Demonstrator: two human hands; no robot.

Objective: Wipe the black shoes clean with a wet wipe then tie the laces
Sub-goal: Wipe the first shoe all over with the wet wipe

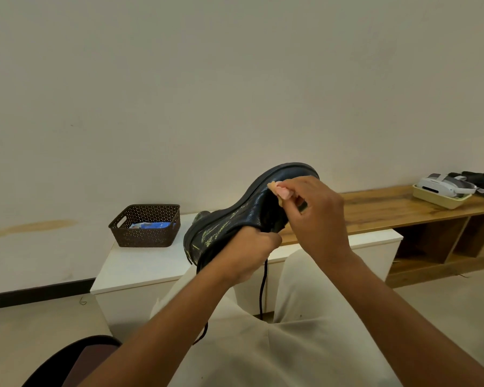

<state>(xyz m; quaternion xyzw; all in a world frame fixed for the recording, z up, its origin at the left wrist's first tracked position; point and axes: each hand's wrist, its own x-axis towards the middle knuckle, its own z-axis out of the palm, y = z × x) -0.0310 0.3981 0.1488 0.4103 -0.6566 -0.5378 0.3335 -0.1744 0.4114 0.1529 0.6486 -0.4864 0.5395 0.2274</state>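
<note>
A black leather shoe (235, 216) is held up in front of me, tilted on its side with the toe pointing up and to the right. My left hand (249, 255) grips it at the opening near the heel. My right hand (316, 213) pinches a crumpled pinkish wet wipe (281, 192) and presses it against the shoe's upper near the toe. A black lace (263, 289) hangs loose from the shoe down between my knees. Part of a second dark shoe (200, 217) shows behind the held one, on the white cabinet.
A white low cabinet (140, 269) stands ahead with a brown perforated basket (146, 226) holding a blue packet. To the right runs a wooden bench (389, 208) carrying a pale tray with a white headset (444, 188) and dark cloth. My knees in light trousers sit below.
</note>
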